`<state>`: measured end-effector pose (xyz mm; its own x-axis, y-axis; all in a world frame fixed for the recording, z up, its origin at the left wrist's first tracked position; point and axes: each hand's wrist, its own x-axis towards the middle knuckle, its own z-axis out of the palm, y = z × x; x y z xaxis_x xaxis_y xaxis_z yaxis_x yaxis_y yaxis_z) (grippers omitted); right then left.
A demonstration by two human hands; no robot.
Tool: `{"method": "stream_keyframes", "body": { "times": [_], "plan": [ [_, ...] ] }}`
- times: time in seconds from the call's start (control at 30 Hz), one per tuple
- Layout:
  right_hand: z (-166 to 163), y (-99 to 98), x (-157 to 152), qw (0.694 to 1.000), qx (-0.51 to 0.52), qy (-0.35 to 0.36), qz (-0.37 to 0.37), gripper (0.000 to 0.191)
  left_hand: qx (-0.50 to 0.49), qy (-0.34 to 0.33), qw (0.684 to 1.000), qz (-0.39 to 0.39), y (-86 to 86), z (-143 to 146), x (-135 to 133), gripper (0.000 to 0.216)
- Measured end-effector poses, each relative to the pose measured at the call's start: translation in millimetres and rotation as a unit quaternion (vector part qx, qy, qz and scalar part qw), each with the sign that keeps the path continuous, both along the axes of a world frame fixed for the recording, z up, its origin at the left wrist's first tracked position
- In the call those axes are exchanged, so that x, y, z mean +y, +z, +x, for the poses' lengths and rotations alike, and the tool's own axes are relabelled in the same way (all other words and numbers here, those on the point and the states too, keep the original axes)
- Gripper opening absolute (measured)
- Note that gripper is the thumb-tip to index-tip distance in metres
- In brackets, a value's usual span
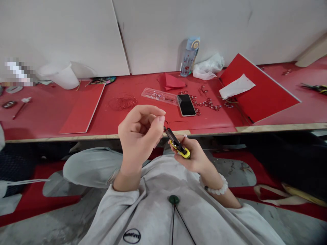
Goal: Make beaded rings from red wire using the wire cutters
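Note:
My left hand (143,136) is closed in a pinch above the front edge of the table. A thin, dark wire loop (166,123) shows at its fingertips, beside the tip of the pliers. My right hand (191,154) is wrapped round the pliers (176,141), which have black and yellow handles and point up and to the left. By the right fingers a small white bead (185,136) shows on a reddish stem; I cannot tell how it is held. A short piece of wire (178,121) lies on the table just beyond the hands.
On the red table (112,119) are a coil of red wire (124,103), a clear plastic tray (159,95), a phone (187,105) and several ringed beads (211,103). Red boards (265,92) lie at both sides. A blue bottle (189,58) stands near the wall.

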<state>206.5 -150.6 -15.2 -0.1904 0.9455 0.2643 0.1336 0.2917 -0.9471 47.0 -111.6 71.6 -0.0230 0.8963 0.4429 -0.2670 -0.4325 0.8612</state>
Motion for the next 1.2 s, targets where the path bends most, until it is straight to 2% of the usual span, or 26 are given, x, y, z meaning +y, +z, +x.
{"method": "stream_keyframes", "body": {
  "times": [0.13, 0.3, 0.53, 0.93, 1.2],
  "plan": [
    [-0.1, -0.5, -0.1, 1.0, 0.001, -0.001, -0.006, 0.031, -0.01, 0.008, 1.0, -0.009, 2.4, 2.1, -0.8, 0.012],
    [-0.4, -0.6, -0.5, 1.0, 0.002, -0.006, -0.018, 0.032, 0.024, 0.045, 0.998, -0.019, 5.5, 3.6, -2.2, 0.011],
    [-0.2, 2.4, -1.8, 0.999, 0.003, -0.016, -0.029, 0.026, 0.045, 0.064, 0.997, 0.013, 2.7, 3.3, -2.3, 0.011],
    [0.3, 5.9, -4.1, 0.999, 0.007, -0.028, -0.041, 0.023, 0.094, 0.068, 0.991, 0.073, -2.8, -3.1, -0.2, 0.006],
    [0.0, 2.9, -3.8, 0.999, 0.008, -0.013, -0.042, 0.025, 0.074, 0.058, 0.994, 0.052, 0.0, 0.0, -1.4, 0.008]
  ]
}}
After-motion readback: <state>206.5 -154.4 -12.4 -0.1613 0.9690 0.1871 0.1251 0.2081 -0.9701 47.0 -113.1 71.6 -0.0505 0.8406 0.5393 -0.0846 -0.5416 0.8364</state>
